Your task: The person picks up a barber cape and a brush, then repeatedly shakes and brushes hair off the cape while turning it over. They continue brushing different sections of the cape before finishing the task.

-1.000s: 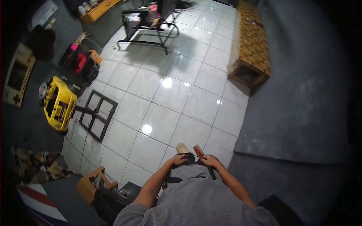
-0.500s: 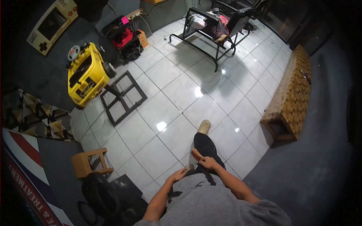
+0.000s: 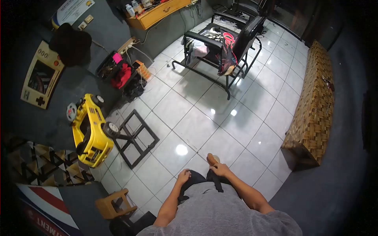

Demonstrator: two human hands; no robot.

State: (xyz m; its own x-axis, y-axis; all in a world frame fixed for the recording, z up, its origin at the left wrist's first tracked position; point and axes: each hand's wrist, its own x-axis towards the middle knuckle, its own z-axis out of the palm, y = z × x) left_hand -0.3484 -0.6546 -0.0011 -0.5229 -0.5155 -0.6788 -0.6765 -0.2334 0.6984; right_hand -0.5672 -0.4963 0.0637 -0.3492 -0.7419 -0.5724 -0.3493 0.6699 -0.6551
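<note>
So the white tiled floor (image 3: 193,129) has a black reclining chair (image 3: 252,33) on it, with some crumpled clothes (image 3: 226,55) on the seat. Off to the left there's a yellow toy car (image 3: 94,135), just beside a dark four-pane frame (image 3: 134,138) lying flat, plus a little brown stool (image 3: 106,207). Long woven box (image 3: 315,106) along the right wall. Back left: a wooden surface (image 3: 165,12) with a drawer and bottles (image 3: 136,6) on top, and a retro handheld-console panel (image 3: 42,76) on the wall. Can't tell what the black lump (image 3: 73,43) beside it is.
</note>
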